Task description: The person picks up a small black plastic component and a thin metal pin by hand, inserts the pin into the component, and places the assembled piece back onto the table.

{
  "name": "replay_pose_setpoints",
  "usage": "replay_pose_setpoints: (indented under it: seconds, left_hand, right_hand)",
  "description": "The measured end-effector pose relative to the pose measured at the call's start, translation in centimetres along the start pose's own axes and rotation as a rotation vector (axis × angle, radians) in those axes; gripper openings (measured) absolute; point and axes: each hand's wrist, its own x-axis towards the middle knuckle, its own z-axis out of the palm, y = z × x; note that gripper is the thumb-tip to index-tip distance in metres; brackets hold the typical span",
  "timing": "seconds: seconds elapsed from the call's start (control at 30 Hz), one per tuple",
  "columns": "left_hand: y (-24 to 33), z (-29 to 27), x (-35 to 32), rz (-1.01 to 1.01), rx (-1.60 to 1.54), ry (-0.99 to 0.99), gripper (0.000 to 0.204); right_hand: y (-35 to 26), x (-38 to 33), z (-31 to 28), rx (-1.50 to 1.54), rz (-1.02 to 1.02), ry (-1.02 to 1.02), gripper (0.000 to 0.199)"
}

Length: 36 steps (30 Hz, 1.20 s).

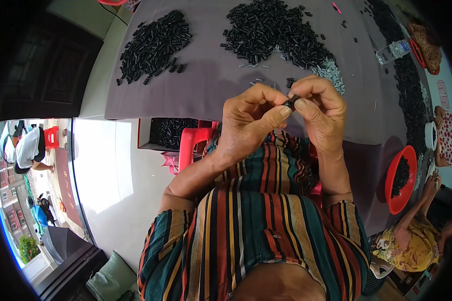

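Note:
Between the fingertips of both hands is a small black plastic piece point(290, 103), held just off the table's near edge. My left hand point(253, 118) pinches it from the left with thumb and index finger. From the right, my right hand point(320, 108) pinches the same piece with thumb and fingers. The fingertips cover most of it, so its exact shape is hidden. Just beyond the hands lie a few loose black pieces point(290, 82) and some small silvery metal pins point(256, 82). A bigger heap of black pieces point(271, 32) spreads behind, with a silvery pin pile point(329, 74) at its right.
Another black heap point(158, 45) covers the table's point(206, 95) left part. To the right are a clear plastic bottle point(392, 51), a red bowl point(394, 200) of black pieces and other seated people point(409, 241). A box point(144, 135) of black pieces and a red stool point(188, 145) stand below.

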Motion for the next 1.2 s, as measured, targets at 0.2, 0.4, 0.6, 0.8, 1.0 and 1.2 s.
replay_pose_setpoints:
  seconds: [0.2, 0.4, 0.6, 0.8, 1.0, 1.2]
  left_hand:
    - [0.0, 0.0, -0.1, -0.016, 0.007, -0.016, 0.010]
    - [-0.1, -0.2, -0.1, -0.024, 0.035, -0.012, 0.009]
    - [0.4, -0.5, 0.1, -0.080, -0.012, -0.044, 0.010]
    - [0.2, -0.5, 1.0, -0.061, -0.039, 0.054, 0.006]
    - [-0.1, -1.3, 1.3, -0.195, 0.072, 0.138, 0.005]
    - [-1.1, -2.1, 1.7, -0.257, 0.192, 0.136, 0.004]
  right_hand:
    - [-0.4, 0.0, -0.9, -0.167, -0.109, -0.095, 0.011]
    - [0.2, -0.1, -0.4, -0.265, -0.254, -0.076, 0.011]
    - [0.3, -0.2, -0.4, -0.468, -0.378, -0.110, 0.012]
    - [0.9, 0.6, 0.0, -0.362, -0.290, -0.056, 0.023]
    - [1.5, 0.5, -0.3, -1.164, -0.569, -0.148, 0.031]
    - [3.5, 0.0, 0.0, -1.313, -0.508, -0.110, 0.030]
